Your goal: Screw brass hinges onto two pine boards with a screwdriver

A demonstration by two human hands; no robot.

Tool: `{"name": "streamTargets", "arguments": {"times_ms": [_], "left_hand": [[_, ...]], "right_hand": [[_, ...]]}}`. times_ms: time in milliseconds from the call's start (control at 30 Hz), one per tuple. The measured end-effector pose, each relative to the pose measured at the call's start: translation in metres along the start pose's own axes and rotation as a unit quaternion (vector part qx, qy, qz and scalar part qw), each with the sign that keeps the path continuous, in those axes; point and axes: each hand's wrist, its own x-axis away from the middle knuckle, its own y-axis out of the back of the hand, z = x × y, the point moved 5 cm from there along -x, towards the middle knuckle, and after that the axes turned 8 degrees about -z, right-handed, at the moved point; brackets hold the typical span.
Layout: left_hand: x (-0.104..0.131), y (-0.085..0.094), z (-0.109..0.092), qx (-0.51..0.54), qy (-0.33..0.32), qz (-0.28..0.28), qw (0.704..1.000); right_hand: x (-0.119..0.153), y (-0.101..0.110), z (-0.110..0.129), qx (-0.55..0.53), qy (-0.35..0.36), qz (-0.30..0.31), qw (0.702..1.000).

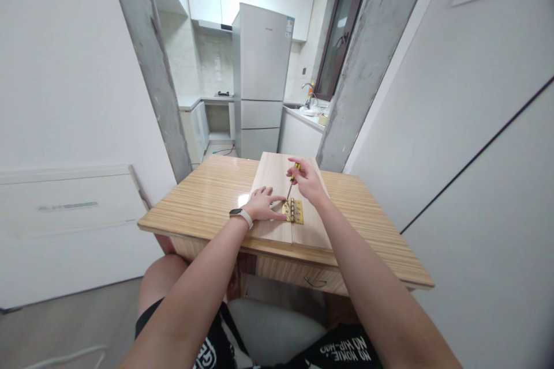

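A brass hinge (pixel 298 212) lies unfolded across the seam between two pale wooden boards (pixel 273 169) on the table. My right hand (pixel 308 180) grips the yellow-and-black handle of a screwdriver (pixel 289 189), which slants down so that its tip meets the upper part of the hinge's left leaf. Whether a screw sits under the tip is too small to tell. My left hand (pixel 263 206) rests flat on the left board with fingers spread, thumb and forefinger at the hinge's left edge. A watch with a pale band is on that wrist.
The boards lie on a wood-grain table (pixel 208 190) with a drawer handle (pixel 315 282) at its front. White panels stand close on the right. Beyond the table are a tall refrigerator (pixel 264 57) and a counter with a faucet (pixel 307 92).
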Motion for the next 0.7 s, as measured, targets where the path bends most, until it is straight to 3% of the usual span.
{"name": "streamTargets", "arguments": {"times_ms": [133,533,700], "left_hand": [[0.0004,-0.0008,0.0014,0.004,0.001,0.004,1.000],[0.0005,-0.0026,0.0006,0.002,0.006,-0.001,1.000],[0.0003,-0.0028,0.0004,-0.002,0.003,0.002,1.000]], "right_hand": [[-0.0003,0.0019,0.0003,-0.007,-0.004,0.026,1.000],[-0.0008,0.0004,0.0031,0.028,0.010,-0.038,0.999],[0.0010,-0.0038,0.0032,-0.014,-0.004,-0.022,1.000]]}}
